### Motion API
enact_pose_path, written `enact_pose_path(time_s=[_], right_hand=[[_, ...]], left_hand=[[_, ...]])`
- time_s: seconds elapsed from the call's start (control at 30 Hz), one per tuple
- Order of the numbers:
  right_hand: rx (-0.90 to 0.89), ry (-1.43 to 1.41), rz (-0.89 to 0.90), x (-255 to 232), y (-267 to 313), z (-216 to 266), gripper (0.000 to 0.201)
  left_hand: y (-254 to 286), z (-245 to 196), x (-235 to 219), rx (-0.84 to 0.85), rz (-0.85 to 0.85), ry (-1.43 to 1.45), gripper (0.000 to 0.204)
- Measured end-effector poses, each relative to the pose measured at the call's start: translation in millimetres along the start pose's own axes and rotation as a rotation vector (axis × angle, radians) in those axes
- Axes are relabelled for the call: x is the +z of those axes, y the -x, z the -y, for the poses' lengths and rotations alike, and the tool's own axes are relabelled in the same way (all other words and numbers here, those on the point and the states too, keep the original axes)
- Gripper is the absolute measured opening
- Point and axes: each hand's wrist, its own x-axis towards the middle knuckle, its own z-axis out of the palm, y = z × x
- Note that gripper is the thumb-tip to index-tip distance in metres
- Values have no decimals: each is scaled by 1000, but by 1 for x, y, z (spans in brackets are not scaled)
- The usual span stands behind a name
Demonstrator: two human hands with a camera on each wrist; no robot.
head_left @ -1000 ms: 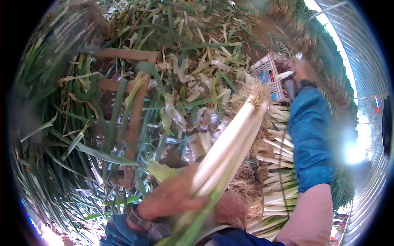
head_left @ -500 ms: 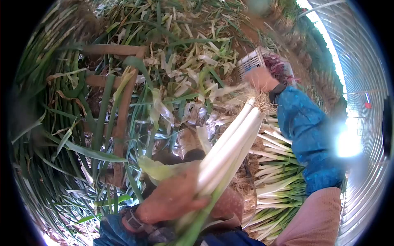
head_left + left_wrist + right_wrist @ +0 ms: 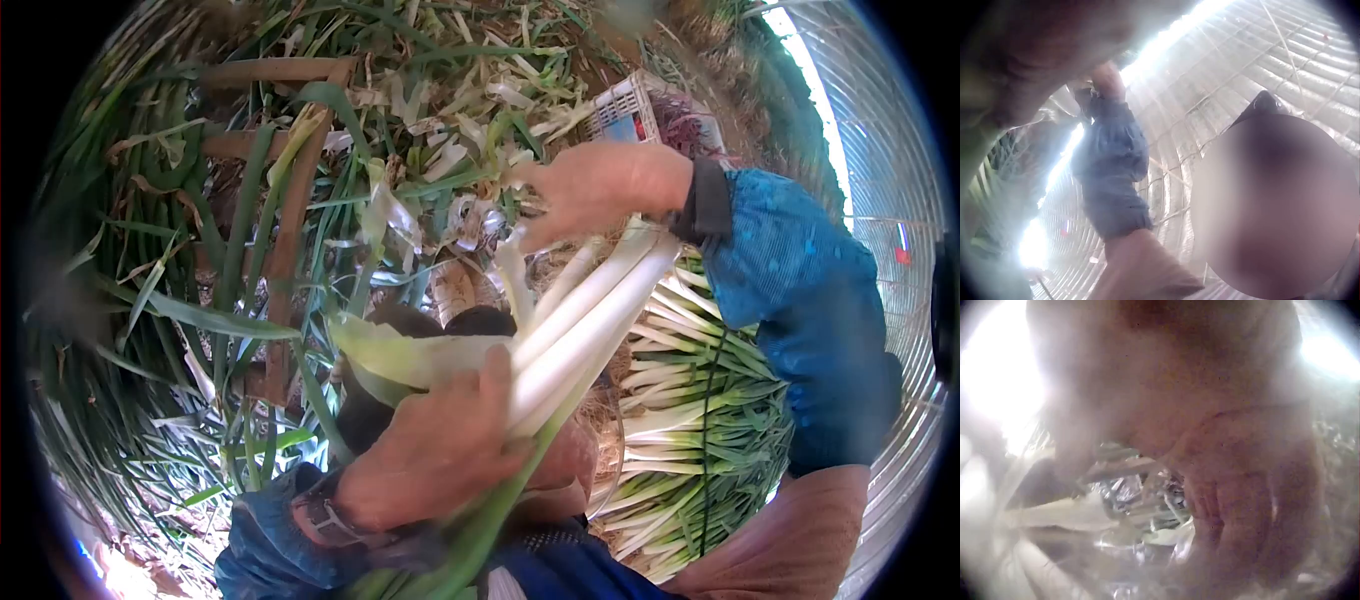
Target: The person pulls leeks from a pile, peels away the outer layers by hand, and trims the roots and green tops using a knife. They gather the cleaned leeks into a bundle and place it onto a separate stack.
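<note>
My left hand (image 3: 435, 440) grips a few thick green onions (image 3: 600, 310) around their stalks, the white root ends pointing up and right. A loose pale green outer leaf (image 3: 420, 362) sticks out left beside the fingers. Another peeled-back strip (image 3: 514, 280) stands out from the white stalks. Just above the root ends is my right hand (image 3: 605, 195), blurred, its fingers spread toward the left near the top of that strip. In the right wrist view, a gap shows between its thumb and fingers (image 3: 1235, 506). The left wrist view shows the left hand only as a dark blur.
Trimmed green onions (image 3: 680, 420) lie in a row at the right, under a dark cord. Beyond them stands a white plastic crate (image 3: 622, 108). A wooden frame (image 3: 290, 230) and long green leaves (image 3: 130, 350) fill the left. Peeled scraps (image 3: 450, 150) cover the ground ahead.
My right hand has come from beside the crate, moving left and nearer, over the root ends. The roots no longer show there, and a strip now stands away from the stalks. The left hand keeps its grip.
</note>
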Motion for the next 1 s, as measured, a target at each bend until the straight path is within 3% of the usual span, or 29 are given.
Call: enact_pose_path(time_s=[0.07, 0.2, 0.3, 0.4, 0.5, 0.63, 0.7, 0.77, 0.87, 0.9, 0.93, 1.0], right_hand=[[-64, 46, 21, 9, 17, 21, 83], [-377, 26, 87, 26, 34, 38, 71], [-415, 103, 111, 42, 40, 44, 68], [-310, 180, -133, 41, 57, 42, 68], [-204, 108, -63, 43, 70, 61, 68], [-310, -56, 42, 68, 62, 89, 72], [-387, -58, -26, 79, 56, 104, 60], [-496, -9, -123, 88, 50, 113, 47], [-603, 548, -485, 96, 21, 97, 28], [-329, 526, -386, 68, 29, 100, 17], [-114, 597, -447, 42, 33, 83, 14], [75, 609, -847, -3, 34, 23, 16]], left_hand=[[5, -7, 7, 45, -36, -70, 75], [12, -16, 22, 222, -220, -223, 66], [16, -22, 29, 284, -277, -245, 66], [21, -28, 34, 303, -275, -265, 66], [27, -35, 39, 331, -281, -308, 66], [38, -44, 46, 329, -246, -325, 69], [42, -43, 52, 394, -319, -332, 67], [48, -45, 53, 382, -290, -366, 67], [53, -46, 56, 351, -294, -355, 68], [54, -46, 56, 339, -305, -345, 68], [55, -46, 52, 279, -259, -293, 67], [56, -45, 42, 173, -157, -192, 65]])
